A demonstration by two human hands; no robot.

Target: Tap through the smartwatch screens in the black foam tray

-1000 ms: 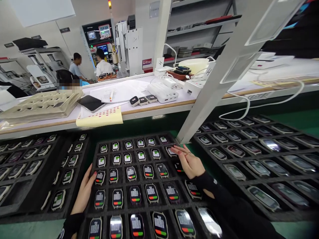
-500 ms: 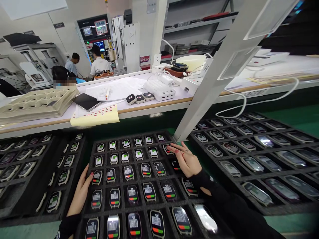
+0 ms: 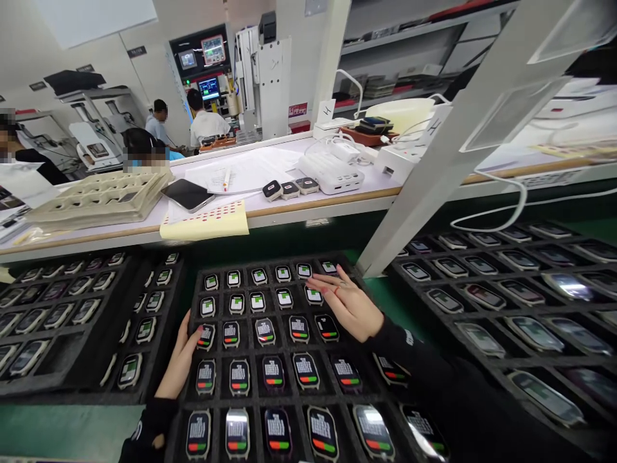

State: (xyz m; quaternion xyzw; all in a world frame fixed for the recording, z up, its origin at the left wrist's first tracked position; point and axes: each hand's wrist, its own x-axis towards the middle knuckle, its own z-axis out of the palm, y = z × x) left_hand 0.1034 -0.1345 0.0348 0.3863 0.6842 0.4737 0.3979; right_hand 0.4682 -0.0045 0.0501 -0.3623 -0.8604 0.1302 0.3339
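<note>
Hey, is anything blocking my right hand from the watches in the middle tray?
Nothing visible is. Your right hand is over the tray, fingers right at a watch in the second-farthest row. The white post stands beyond the hand, outside the tray.

Charcoal-black foam tray is showing grid pattern. Rounded-rectangular front-row watches are displaying white text over red-green bars on black; rounded-rectangular back-row watches, white-and-green blocks. Black fabric sleeve is carrying white lettering. Pale-yellow paper sheet is bearing red marks. Brown-edged tabletop is looking pale lilac.
</note>
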